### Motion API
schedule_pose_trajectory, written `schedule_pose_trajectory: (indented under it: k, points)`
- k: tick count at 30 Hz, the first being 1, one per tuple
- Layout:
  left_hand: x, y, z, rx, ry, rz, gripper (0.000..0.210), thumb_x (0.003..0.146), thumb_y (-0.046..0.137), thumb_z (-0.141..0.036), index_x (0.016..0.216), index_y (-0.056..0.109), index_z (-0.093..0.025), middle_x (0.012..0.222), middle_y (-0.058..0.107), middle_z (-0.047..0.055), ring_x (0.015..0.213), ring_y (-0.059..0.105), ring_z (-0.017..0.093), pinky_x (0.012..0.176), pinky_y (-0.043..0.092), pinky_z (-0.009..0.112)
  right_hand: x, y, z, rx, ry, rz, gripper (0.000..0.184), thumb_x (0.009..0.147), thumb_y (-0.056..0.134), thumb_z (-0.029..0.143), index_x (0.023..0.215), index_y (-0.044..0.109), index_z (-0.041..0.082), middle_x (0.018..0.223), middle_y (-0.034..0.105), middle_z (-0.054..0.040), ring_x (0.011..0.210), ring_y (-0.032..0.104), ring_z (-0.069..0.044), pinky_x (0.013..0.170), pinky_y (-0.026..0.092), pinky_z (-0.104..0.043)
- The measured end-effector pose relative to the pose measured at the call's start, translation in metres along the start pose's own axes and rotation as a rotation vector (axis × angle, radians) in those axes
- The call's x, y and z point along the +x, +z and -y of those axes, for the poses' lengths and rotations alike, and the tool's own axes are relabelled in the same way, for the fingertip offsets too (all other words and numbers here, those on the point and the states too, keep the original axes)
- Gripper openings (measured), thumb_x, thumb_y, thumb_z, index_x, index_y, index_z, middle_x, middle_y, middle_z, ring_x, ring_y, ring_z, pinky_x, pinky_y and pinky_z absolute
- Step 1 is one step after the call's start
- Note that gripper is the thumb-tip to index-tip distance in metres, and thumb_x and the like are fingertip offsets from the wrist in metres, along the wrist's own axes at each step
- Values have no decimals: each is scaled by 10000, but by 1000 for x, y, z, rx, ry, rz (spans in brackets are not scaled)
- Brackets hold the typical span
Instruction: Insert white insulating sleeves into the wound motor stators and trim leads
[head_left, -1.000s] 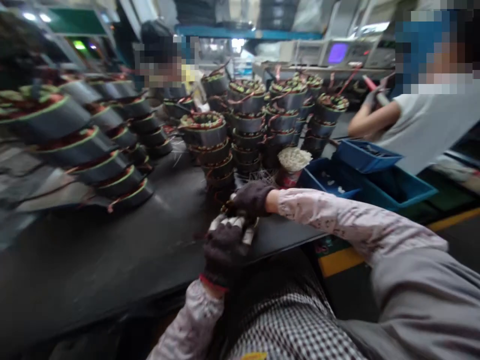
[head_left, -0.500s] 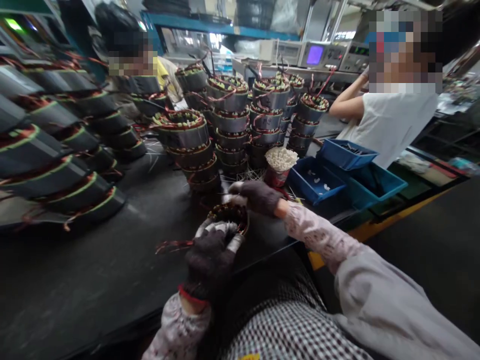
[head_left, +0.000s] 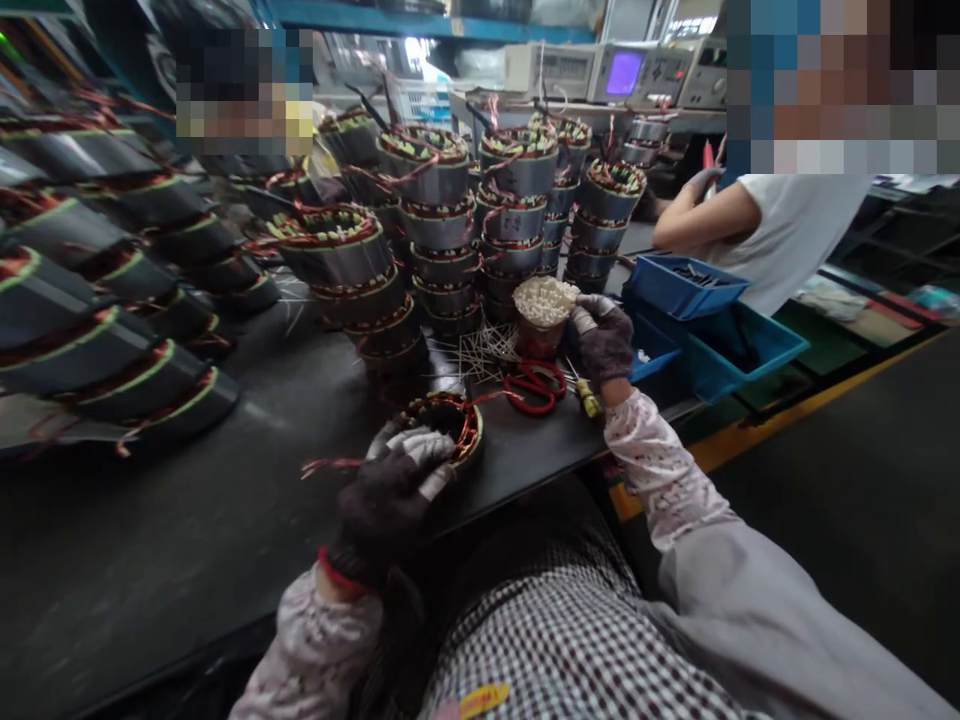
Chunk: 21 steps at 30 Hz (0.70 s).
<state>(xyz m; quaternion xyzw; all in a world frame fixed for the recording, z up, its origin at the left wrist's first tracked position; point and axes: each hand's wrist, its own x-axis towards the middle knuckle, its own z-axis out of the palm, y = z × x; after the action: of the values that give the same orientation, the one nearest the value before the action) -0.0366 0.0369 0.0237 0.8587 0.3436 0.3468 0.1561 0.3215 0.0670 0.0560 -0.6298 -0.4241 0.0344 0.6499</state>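
Observation:
My left hand (head_left: 401,480), in a dark glove with pale fingertips, grips a small wound stator (head_left: 471,440) on the bench. Its fingers reach over the rim into the bore, and part of the ring is hidden behind them. Red lead wires (head_left: 330,466) stick out to the left. My gloved right hand (head_left: 604,335) is at the right edge of a red cup (head_left: 538,342) packed with thin white sticks (head_left: 545,298). Its fingers are curled together there; anything pinched in them cannot be made out. Red-handled scissors (head_left: 535,388) lie just below the cup.
Stacked stators (head_left: 439,170) stand behind the cup, with more stacks (head_left: 112,370) at the left. Loose white sticks (head_left: 480,352) lie by the cup. A yellow-handled tool (head_left: 588,398) and blue bins (head_left: 686,287) are at the right. Two co-workers are beyond the bench.
My right hand has left the stator's far rim and moved right to the cup of white sticks, uncovering the scissors. My left hand stays on the stator. The view has shifted slightly.

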Motion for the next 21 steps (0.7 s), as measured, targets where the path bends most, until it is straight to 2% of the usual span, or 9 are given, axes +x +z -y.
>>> schedule_pose_trajectory:
  k: [2, 5, 6, 8, 9, 12, 17, 19, 21]
  points:
    - [-2, 1, 1, 13, -2, -7, 113, 937, 705, -354, 997, 800, -352, 1044, 865, -30, 1046, 807, 287, 1179, 532, 570, -14, -6, 10, -6, -152, -116, 247, 954, 620, 430, 988, 695, 196, 1005, 784, -86, 951, 739, -225, 1012, 609, -462]
    - [-5, 11, -4, 47, 5, -111, 85, 943, 712, -327, 947, 797, -329, 973, 863, -28, 962, 812, 266, 1156, 536, 528, -64, -21, 29, -76, -389, -305, 194, 1015, 619, 401, 1020, 670, 214, 1016, 750, -93, 988, 743, -240, 982, 629, -471]
    - [-6, 16, -6, 57, 3, -160, 79, 945, 715, -325, 933, 793, -318, 957, 862, -24, 938, 813, 264, 1158, 529, 526, -86, -25, 35, -88, -423, -279, 153, 1024, 633, 370, 1053, 667, 223, 1025, 749, -92, 976, 750, -239, 938, 646, -456]
    - [-8, 23, -11, 74, -22, -233, 71, 949, 722, -328, 929, 783, -298, 954, 859, -17, 923, 811, 265, 1174, 509, 528, -133, -32, 44, -12, -421, -85, 96, 1067, 572, 309, 1124, 637, 266, 934, 749, -40, 793, 751, -197, 751, 665, -374]
    - [-9, 25, -13, 81, -37, -238, 69, 946, 730, -337, 948, 781, -290, 977, 860, -11, 938, 811, 268, 1182, 501, 531, -155, -35, 46, 7, -427, 35, 139, 1081, 539, 283, 1193, 621, 284, 920, 760, -22, 762, 754, -190, 721, 669, -359]
    - [-11, 24, -23, 90, -98, -182, 99, 932, 751, -343, 988, 775, -265, 1025, 858, 6, 993, 804, 275, 1179, 495, 544, -203, -50, 45, 20, -416, 194, 239, 1061, 557, 231, 1273, 635, 307, 915, 778, -12, 738, 757, -195, 679, 668, -340]
    - [-9, 24, -29, 86, -156, -132, 82, 943, 742, -308, 892, 771, -252, 934, 836, -3, 988, 788, 235, 1219, 471, 536, -229, -72, 35, 60, -375, 303, 367, 1004, 625, 184, 1340, 674, 325, 891, 776, -6, 715, 727, -196, 667, 650, -326]
    - [-11, 26, -25, 83, -175, -137, 109, 961, 718, -317, 1011, 788, -251, 1039, 843, 23, 1085, 781, 243, 1239, 475, 520, -231, -71, 33, 83, -344, 348, 373, 1001, 633, 199, 1345, 686, 333, 914, 785, -7, 732, 726, -201, 687, 652, -336]
    - [-15, 28, -20, 90, -210, -151, 286, 989, 669, -312, 1248, 758, -233, 1266, 814, 78, 1286, 725, 276, 1262, 474, 511, -231, -64, 34, 92, -341, 408, 393, 994, 633, 181, 1350, 683, 341, 940, 798, -3, 749, 738, -198, 706, 655, -333]
